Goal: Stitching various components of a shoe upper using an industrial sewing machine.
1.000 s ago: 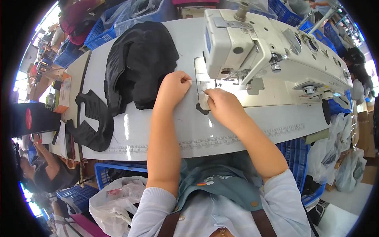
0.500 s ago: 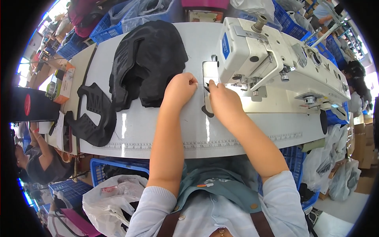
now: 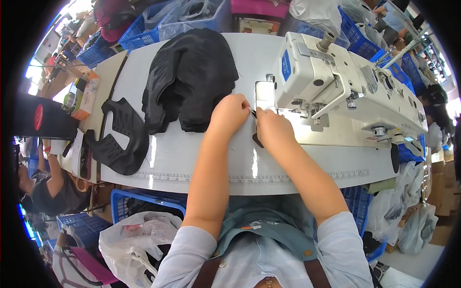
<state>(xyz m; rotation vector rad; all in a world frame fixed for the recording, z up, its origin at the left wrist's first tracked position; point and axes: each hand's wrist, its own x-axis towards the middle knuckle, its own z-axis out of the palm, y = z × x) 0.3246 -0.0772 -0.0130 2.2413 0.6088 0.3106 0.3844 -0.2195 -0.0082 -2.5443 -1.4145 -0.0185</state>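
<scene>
My left hand is closed in a pinch just beside the stack of black shoe-upper-like pieces. Whatever lies between its fingertips is too small to make out. Close to it, my right hand is curled around a small dark pointed tool, most of which the fingers hide. The tool's tip points at the left fingertips. Both hands are above the table in front of the white sewing machine, beside its shiny metal plate.
A single black cut-out piece lies left of the stack. Along the table's near edge runs a printed ruler. A blue basket and a white plastic bag stand below. Another person sits at the far left.
My right hand has drawn back from the machine's plate toward my left hand, bringing the dark tool to the left fingertips. The whole view has shifted slightly.
</scene>
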